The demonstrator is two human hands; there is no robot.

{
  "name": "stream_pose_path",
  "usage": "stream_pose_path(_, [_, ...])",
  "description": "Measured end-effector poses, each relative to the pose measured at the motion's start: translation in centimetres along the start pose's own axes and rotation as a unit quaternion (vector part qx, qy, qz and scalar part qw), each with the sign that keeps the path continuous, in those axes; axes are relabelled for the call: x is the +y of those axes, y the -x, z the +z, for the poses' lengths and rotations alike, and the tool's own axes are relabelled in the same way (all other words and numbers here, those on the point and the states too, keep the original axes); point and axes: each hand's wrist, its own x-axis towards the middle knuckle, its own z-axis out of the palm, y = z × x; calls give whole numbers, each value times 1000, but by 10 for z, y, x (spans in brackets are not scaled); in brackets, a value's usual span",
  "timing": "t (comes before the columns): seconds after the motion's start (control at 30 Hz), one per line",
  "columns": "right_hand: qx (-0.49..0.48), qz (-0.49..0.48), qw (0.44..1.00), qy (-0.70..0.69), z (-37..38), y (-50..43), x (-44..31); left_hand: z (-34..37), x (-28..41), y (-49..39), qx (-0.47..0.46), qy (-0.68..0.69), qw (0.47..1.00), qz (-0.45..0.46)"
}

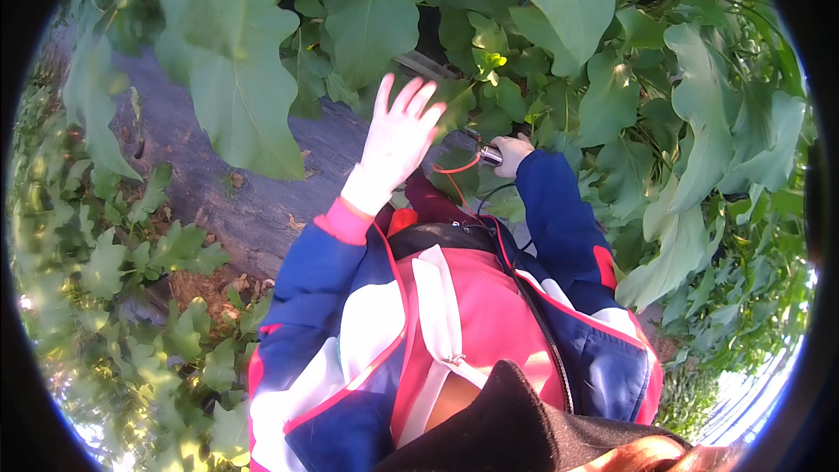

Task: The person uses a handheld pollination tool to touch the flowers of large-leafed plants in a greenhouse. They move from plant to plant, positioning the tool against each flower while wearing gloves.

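Note:
My left hand [401, 134] is raised over the ground in front of my waist, bare, with the fingers apart and nothing in it. Its fingertips are near the broad, lobed leaves [452, 101] of the plants ahead. Low among the foliage, my right hand [514, 154] is closed around a shiny metal cylindrical tool [491, 155]; its exact kind cannot be told. The tool's far end is partly hidden by leaves. An orange-red cord [457, 170] loops close to the tool and runs down towards my waist. A small bright yellow-green shoot [490, 64] stands above the tool.
Large leaves [246, 85] hang close in front and at right. Dark ground sheeting [216, 210] covers the path at left, with dry leaf litter [206, 285] beside it. A black waist belt [439, 236], a red object [401, 220] and a dark cable [495, 191] are at my waist.

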Motion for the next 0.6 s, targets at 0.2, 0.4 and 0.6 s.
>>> stream_pose_path(0.2, [131, -146, 905, -377, -36, 27, -64, -19, -83, -156, -97, -379, 912, -121])
stream_pose_path(0.4, [179, -289, 798, -497, -42, 31, -71, -96, -233, -131, -247, -421, 852, -192])
stream_pose_path(0.6, [192, -265, 650, -685, -40, 5, -110, -179, -307, -86, -143, -440, 880, -106])
